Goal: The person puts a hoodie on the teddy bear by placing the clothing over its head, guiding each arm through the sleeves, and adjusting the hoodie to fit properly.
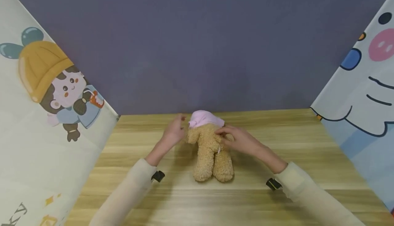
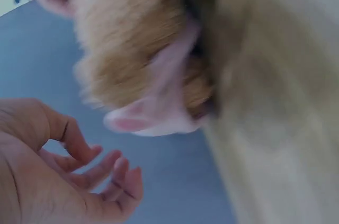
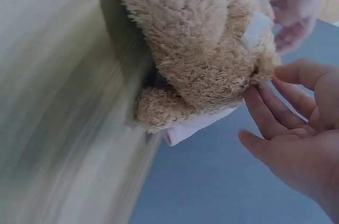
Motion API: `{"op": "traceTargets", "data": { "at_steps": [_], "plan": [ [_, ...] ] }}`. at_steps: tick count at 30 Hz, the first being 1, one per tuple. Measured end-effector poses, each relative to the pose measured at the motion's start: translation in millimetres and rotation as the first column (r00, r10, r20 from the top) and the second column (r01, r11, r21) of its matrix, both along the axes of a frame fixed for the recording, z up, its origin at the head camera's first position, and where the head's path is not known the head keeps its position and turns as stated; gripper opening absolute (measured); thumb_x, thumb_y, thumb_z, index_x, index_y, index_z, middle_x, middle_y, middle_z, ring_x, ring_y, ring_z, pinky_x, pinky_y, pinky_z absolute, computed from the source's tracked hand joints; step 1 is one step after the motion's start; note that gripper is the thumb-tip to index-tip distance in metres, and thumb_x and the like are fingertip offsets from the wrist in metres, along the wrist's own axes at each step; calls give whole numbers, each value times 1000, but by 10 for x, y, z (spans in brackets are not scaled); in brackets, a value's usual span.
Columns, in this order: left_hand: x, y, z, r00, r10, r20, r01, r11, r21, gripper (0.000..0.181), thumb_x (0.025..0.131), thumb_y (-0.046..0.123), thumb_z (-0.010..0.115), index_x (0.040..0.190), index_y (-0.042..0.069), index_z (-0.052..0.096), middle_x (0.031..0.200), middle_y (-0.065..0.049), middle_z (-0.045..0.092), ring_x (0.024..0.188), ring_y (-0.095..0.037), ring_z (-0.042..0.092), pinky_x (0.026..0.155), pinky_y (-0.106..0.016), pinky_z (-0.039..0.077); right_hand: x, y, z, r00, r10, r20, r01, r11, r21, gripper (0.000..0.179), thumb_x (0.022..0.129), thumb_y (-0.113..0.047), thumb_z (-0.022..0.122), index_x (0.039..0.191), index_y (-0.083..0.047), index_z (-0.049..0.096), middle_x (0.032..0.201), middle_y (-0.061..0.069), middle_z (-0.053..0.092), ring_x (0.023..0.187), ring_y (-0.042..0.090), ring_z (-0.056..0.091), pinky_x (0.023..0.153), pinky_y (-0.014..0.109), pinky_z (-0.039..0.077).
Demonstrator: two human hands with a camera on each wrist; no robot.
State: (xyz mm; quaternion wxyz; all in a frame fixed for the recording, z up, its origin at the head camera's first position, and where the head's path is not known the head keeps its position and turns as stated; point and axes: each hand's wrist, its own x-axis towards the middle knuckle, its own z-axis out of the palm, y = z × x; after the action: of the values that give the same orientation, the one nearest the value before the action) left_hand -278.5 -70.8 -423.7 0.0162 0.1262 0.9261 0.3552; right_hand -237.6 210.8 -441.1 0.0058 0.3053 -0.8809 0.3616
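A tan plush bear (image 1: 207,142) lies on the table with its legs toward me, and a pink cloth hat (image 1: 203,118) covers its head end. A small white tag (image 3: 256,30) shows on its fur. My right hand (image 1: 241,140) pinches the fur of its right side between thumb and fingers. Left of the bear, my left hand (image 1: 173,132) is held apart from it, fingers loosely bent with nothing between them. In the left wrist view the bear (image 2: 137,23) is blurred, and a pink-and-white piece of cloth (image 2: 153,107) hangs at its head.
The wood-grain table (image 1: 191,205) ends at a dark blue-grey wall (image 1: 197,48) just behind the bear's head. Printed panels stand at the left (image 1: 61,150) and right (image 1: 357,126), slanting in toward the table. Dark wrist cameras sit by both sleeves.
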Motion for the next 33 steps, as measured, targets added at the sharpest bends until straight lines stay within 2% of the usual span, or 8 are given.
{"op": "traceTargets", "data": {
  "at_steps": [6, 10, 13, 15, 18, 20, 25, 33],
  "plan": [
    [-184, 153, 234, 987, -117, -112, 87, 966, -243, 49, 96, 27, 70, 137, 3, 57, 135, -15, 59, 125, -37, 51, 107, -54, 42, -104, -45, 90, 998, 56, 27, -55, 998, -36, 32, 94, -10, 71, 126, -11, 70, 121, 4, 72, 106, 17, 70, 92, 34, 56],
    [-309, 320, 285, 986, -162, -31, 128, 867, -482, 64, 90, 49, 74, 136, 8, 59, 137, -14, 57, 123, -39, 49, 103, -59, 43, -245, -22, 24, 980, 139, 144, -117, 982, -151, 30, 97, -8, 67, 127, -7, 69, 120, 6, 73, 111, 23, 69, 96, 39, 54],
    [-353, 424, 320, 984, -173, 34, 159, 783, -601, 51, 89, 50, 75, 121, 10, 66, 131, -13, 59, 119, -39, 51, 102, -60, 43, -352, 18, -47, 985, 67, 159, -40, 986, -163, 29, 100, -8, 63, 128, -2, 67, 118, 11, 73, 109, 24, 69, 93, 37, 56],
    [-361, 478, 331, 982, -181, 60, 175, 727, -664, 41, 90, 47, 75, 109, 12, 68, 129, -13, 60, 119, -40, 52, 103, -58, 43, -410, 48, -81, 985, -26, 171, 49, 990, -134, 31, 101, -9, 60, 131, -1, 65, 114, 14, 74, 82, 19, 69, 71, 30, 57],
    [-353, 529, 317, 979, -189, 79, 185, 654, -734, 32, 90, 44, 76, 100, 14, 68, 130, -14, 61, 121, -40, 51, 104, -57, 43, -476, 76, -114, 976, -132, 172, 142, 989, -46, 38, 101, -14, 60, 136, -1, 62, 107, 14, 76, 50, 10, 46, 46, 23, 38],
    [-340, 540, 279, 981, -182, 67, 169, 629, -759, 29, 90, 40, 77, 100, 14, 69, 129, -14, 62, 121, -40, 51, 102, -57, 44, -507, 80, -124, 974, -154, 167, 159, 987, -15, 41, 99, -17, 62, 137, -1, 61, 104, 16, 76, 44, 10, 35, 41, 24, 28],
    [-261, 507, 106, 984, -175, -33, 95, 673, -733, 20, 86, 27, 81, 96, 13, 70, 117, -13, 65, 119, -41, 52, 102, -60, 42, -570, 16, -141, 982, -165, 94, 165, 986, 10, 41, 98, -22, 67, 134, -2, 64, 107, 14, 76, 72, 20, 68, 50, 26, 40],
    [-99, 424, -158, 980, -146, -137, 21, 755, -656, 21, 83, 22, 79, 95, 10, 68, 101, -9, 67, 106, -33, 58, 93, -56, 44, -575, -258, -121, 996, -69, -56, 72, 996, 53, 38, 94, -10, 70, 130, -1, 65, 115, 15, 73, 95, 30, 72, 81, 41, 58]
  ]
}}
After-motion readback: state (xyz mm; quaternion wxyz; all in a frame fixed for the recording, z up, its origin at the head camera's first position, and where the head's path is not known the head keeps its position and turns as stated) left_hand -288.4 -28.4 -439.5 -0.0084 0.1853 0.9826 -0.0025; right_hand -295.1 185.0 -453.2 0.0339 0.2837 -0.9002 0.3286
